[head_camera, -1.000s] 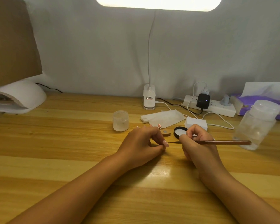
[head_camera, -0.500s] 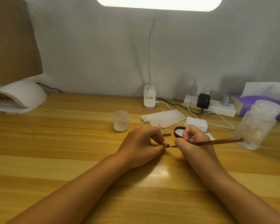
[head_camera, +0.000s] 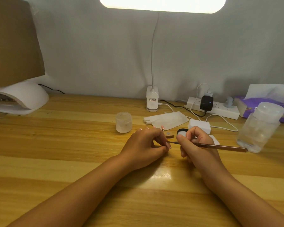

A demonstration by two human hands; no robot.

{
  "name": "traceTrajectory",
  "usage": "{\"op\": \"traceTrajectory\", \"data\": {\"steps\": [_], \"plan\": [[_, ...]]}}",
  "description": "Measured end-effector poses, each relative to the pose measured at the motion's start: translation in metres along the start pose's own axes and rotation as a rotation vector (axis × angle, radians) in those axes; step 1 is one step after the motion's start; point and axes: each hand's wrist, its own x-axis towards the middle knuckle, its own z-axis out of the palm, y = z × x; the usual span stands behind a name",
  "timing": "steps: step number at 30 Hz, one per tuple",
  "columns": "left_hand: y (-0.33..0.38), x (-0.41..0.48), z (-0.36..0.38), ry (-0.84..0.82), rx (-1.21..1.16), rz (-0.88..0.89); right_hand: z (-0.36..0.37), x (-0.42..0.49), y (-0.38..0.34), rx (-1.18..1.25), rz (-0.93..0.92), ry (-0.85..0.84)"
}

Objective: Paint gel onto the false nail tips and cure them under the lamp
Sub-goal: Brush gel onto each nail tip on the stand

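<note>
I'm reading this as mid-painting: left hand (head_camera: 143, 145) pinching a tip (head_camera: 168, 145), right hand (head_camera: 197, 145) gripping the brush (head_camera: 220, 146) and touching bristles to it, curing lamp (head_camera: 26, 97) well apart, curing left to do.

I note my brush (head_camera: 220, 146) copper-brown, the nail tip (head_camera: 168, 145) pale pink, the table (head_camera: 72, 145) striped in light and darker yellow wood, the curing lamp (head_camera: 23, 97) white, the tissue pack (head_camera: 252, 107) purple, the charger (head_camera: 206, 103) black.

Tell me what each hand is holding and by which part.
Right hand pinches the brush near its bristle end. Left hand pinches what looks like a nail tip; where, cannot tell.
</note>
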Motion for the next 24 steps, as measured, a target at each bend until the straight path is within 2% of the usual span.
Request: {"op": "traceTrajectory", "data": {"steps": [9, 15, 24], "plan": [[-0.0005, -0.0001, 0.0000, 0.005, -0.011, 0.002, -0.0014, 0.0003, 0.0015, -0.138, -0.032, 0.003], [0.0004, -0.0014, -0.0006, 0.012, -0.040, 0.018, -0.0056, -0.0018, 0.0003, 0.074, -0.022, 0.118], [-0.0010, -0.0008, -0.0004, 0.022, 0.001, 0.032, -0.0044, -0.0004, -0.0012, 0.079, 0.020, 0.126]]}}
